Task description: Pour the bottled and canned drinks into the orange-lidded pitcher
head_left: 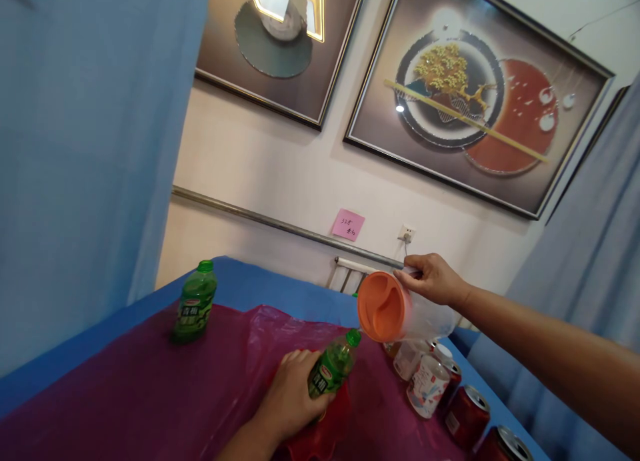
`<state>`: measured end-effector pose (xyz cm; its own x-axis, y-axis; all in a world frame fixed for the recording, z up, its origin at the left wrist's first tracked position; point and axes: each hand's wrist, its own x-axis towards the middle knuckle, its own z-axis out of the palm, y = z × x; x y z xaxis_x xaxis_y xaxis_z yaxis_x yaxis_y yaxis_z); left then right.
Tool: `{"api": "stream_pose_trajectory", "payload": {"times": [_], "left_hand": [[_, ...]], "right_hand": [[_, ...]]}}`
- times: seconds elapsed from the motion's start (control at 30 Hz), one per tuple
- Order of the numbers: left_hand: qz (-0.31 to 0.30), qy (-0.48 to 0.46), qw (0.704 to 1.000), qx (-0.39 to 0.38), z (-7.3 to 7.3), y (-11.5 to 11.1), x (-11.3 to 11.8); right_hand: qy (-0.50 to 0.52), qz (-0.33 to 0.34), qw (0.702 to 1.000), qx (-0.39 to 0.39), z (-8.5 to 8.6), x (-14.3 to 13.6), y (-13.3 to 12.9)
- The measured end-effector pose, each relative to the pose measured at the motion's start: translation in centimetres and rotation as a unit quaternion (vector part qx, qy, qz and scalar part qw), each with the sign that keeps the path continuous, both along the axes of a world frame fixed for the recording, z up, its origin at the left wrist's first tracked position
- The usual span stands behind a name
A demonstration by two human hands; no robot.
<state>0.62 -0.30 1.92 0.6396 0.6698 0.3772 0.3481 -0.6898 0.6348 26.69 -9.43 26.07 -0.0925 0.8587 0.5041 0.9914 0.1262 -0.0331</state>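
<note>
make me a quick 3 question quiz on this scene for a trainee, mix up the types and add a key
1. Which hand holds the jug?

2. True or false: the left hand is gripping a red can.

3. Pick one. The note on the wall is:
A) blue
B) pink
C) green

Key:
1. The right hand.
2. False; it grips a green bottle.
3. B.
</note>
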Motion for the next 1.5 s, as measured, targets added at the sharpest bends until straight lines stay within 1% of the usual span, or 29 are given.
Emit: {"api": "stream_pose_trajectory", "payload": {"times": [0.27,0.53,0.7,1.0,1.2,1.5], "left_hand": [[-0.001,0.006,1.000,-0.004,0.28,-0.04,-0.07],[0.004,0.008,1.000,-0.003,0.25,-0.01,0.02],[0.004,0.002,1.000,-0.001,0.38,-0.20,-0.07],[0.007,0.005,1.000,0.003,0.20,-0.06,0.01],[0.004,0.017,1.000,0.000,0.44,-0.15,0.01],[-0.003,0.007,1.000,0.005,0.38,-0.18,-0.10]], "right_hand": [[-0.001,-0.003,1.000,0.002,-0.12,0.03,0.06],[-0.002,-0.002,1.000,-0.007,0.03,0.01,0.08],[-0.005,-0.001,1.000,0.001,-0.06,0.08,0.07],[-0.004,0.001,1.000,-0.001,0.00,-0.06,-0.01],[-0.006,-0.001,1.000,-0.005,0.02,-0.19,-0.08],[-0.004,-0.005,1.000,-0.008,0.00,-0.10,-0.17]]}}
